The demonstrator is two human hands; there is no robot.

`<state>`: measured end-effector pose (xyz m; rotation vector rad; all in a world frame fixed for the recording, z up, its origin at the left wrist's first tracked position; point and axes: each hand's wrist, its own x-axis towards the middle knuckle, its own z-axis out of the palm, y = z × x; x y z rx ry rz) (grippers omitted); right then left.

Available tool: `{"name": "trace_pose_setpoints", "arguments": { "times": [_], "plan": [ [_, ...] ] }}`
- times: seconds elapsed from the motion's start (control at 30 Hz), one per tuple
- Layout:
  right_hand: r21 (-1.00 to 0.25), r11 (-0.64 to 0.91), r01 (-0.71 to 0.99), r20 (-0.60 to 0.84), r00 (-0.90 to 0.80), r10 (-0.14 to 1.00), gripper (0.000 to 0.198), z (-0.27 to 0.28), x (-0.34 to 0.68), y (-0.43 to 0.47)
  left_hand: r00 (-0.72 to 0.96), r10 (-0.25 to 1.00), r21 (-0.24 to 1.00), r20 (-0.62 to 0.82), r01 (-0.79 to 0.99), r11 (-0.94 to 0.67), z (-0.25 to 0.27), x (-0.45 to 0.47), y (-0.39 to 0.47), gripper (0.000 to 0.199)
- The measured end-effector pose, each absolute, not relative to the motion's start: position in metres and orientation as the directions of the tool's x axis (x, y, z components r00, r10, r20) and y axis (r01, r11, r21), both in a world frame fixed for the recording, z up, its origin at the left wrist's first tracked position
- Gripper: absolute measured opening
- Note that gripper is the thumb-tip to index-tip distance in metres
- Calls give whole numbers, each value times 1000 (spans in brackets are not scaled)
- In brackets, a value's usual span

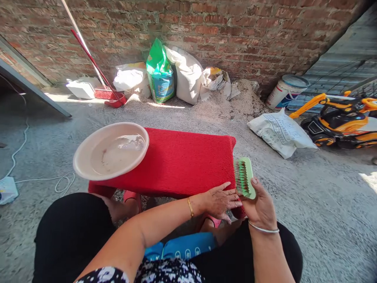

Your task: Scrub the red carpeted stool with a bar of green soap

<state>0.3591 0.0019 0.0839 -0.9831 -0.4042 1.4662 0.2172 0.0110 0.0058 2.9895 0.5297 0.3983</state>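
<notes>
In front of me a red cloth (182, 161) covers a low bench. My right hand (260, 202) grips a green scrub brush (249, 179) at the cloth's right end, its bristles facing left against the hanging edge. Fingers spread, my left hand (220, 200) lies on the near right corner of the cloth, just left of the brush. A wide pale basin (85, 163) stands on the bench's left end with water in it.
Filled sacks (188, 76) lean on the brick wall, beside a broom and red dustpan (116, 100). To the right are a white sack (279, 131), a bucket (284, 94) and an orange-black toy vehicle (341, 122). A white cable (63, 182) crosses the floor at left.
</notes>
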Motion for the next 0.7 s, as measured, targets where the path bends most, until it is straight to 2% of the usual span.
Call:
{"name": "trace_pose_setpoints", "arguments": {
  "times": [0.07, 0.13, 0.2, 0.27, 0.33, 0.4, 0.5, 0.7],
  "plan": [
    [-753, -182, -632, -328, 122, 937, 23, 83, 360, 0, 906, 354, 147, 231, 327, -933, 7, 202, 8, 63],
    [-747, -189, -637, -334, 114, 936, 23, 83, 362, -3, 839, 508, 195, 195, 474, -858, 9, 183, 16, 68],
    [-744, -186, -642, -334, 115, 936, 26, 84, 365, -5, 674, 730, 226, 114, 698, -680, 14, 162, 34, 71],
    [-741, -181, -647, -330, 116, 937, 28, 86, 367, -6, 434, 901, 211, 16, 879, -427, 19, 143, 58, 71],
    [-732, -174, -658, -330, 119, 936, 29, 87, 371, -7, 249, 966, 171, -62, 957, -236, 22, 131, 80, 74],
    [-724, -165, -670, -331, 128, 935, 28, 88, 375, -7, 167, 979, 138, -114, 979, -151, 22, 130, 95, 77],
    [-722, -140, -678, -331, 160, 930, 27, 90, 381, -7, 224, 966, 142, -127, 968, -206, 18, 154, 98, 79],
    [-726, -108, -679, -298, 170, 939, 27, 92, 385, -6, 555, 832, 195, 2, 816, -545, 7, 252, 58, 75]
  ]
}}
